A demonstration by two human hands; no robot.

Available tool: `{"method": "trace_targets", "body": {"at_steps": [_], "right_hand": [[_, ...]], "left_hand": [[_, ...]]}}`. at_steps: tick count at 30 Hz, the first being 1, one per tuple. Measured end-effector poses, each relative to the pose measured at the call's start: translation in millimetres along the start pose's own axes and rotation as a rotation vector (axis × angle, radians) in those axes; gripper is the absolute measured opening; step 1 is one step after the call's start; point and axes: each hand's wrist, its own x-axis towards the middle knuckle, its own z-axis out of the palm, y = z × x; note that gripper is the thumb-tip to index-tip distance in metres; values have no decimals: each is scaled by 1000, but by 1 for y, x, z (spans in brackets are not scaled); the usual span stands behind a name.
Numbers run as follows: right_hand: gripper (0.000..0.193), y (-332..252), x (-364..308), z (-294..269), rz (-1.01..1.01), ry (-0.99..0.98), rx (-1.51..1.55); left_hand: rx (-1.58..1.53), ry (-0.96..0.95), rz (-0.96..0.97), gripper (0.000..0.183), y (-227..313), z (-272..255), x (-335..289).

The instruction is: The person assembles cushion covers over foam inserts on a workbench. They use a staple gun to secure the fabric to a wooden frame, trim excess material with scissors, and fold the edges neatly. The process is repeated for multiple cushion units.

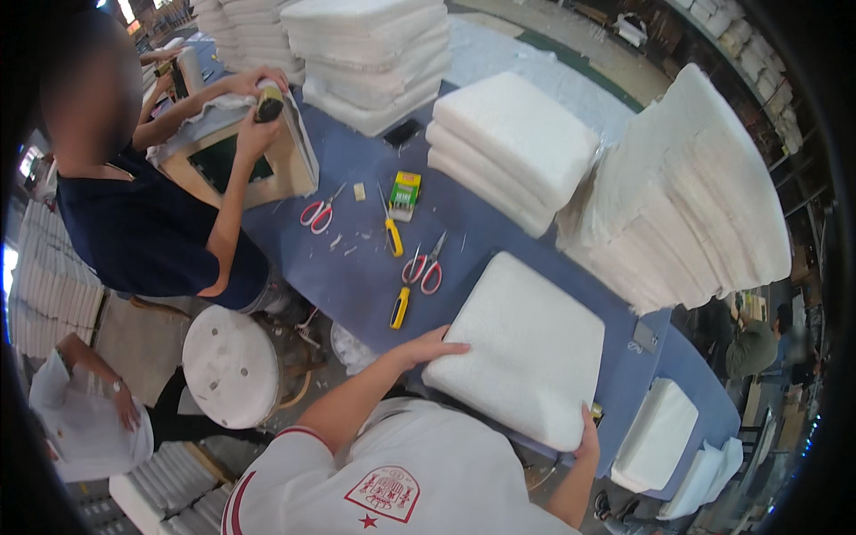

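Note:
A white padded seat cushion [526, 343] lies in front of me at the near edge of the blue table, its smooth white face up. My left hand [435, 349] grips its left edge, thumb on top and the other fingers hidden beneath. At the near right corner my right hand [588, 435] holds the side, fingers partly out of sight. Left of the cushion are red-handled scissors [423, 270] and a yellow-handled screwdriver-like tool [400, 308]. Farther off lie a second yellow-handled tool [393, 236], another pair of scissors [317, 214] and a green and yellow box [405, 196].
White pads stand in stacks at the back [370, 62], back right [517, 147] and right [687, 196]. Across the table's left side, a co-worker [152, 223] works a gold-and-black hand tool [269, 104] on a wooden-backed panel [218, 160]. A round white stool [230, 367] stands left.

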Motion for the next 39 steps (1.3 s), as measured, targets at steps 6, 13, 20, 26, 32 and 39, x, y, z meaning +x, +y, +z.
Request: {"method": "trace_targets", "body": {"at_steps": [6,13,20,26,32,39], "right_hand": [[70,0,-21,24,-66,15,-105],[75,32,17,144,-197,-320,515],[77,27,36,254,-218,-339,543],[79,22,24,290,-253,-272,482],[82,-96,-25,330,-638,-219,343],[109,-321,-70,440,-1397,175,-203]], "left_hand": [[-57,79,93,86,73,-10,-59],[256,-121,960,77,265,28,-217],[388,265,552,53,163,63,-137],[-958,-405,250,87,167,72,-100],[-1143,-311,825,80,223,-6,-52],[-988,19,1252,83,341,-45,28]]}}
